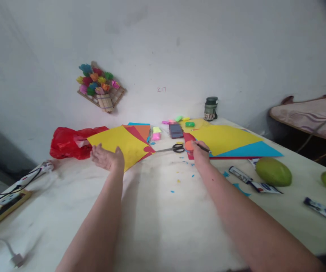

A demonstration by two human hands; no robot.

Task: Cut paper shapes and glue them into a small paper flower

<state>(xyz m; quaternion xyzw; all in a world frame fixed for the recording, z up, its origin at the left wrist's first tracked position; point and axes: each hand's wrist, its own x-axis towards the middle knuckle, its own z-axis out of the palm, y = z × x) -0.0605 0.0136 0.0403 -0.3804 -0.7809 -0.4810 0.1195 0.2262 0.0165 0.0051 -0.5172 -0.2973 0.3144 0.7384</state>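
nearest the person, the pale tabletop (pixel 151 211) leads up to a few blue scraps (pixel 172 191), and past them both hands are stretched well forward. the left hand (pixel 108 158) grasps nothing that i can see, its fingers straight and the thumb apart, by the near edge of a yellow sheet (pixel 120 143) (whether skin touches paper i can't tell from here). the right hand (pixel 201 154) is curled round a dark pen (pixel 204 147), and its fingertips are at an orange disc (pixel 189 146) on its left side; the pen's long axis slants, one end by the disc, the other poking out rightward. so the right hand is plainly the nearer one to the disc, the left well apart. between the hands lie black-handled scissors (pixel 172 149), set sideways, loops toward the disc, blades toward the yellow sheet's corner. beyond, a stack of coloured sheets (pixel 227 138) spreads to the right of the disc, and at the back, before the wall (pixel 163 45), stands a dark jar (pixel 210 108)
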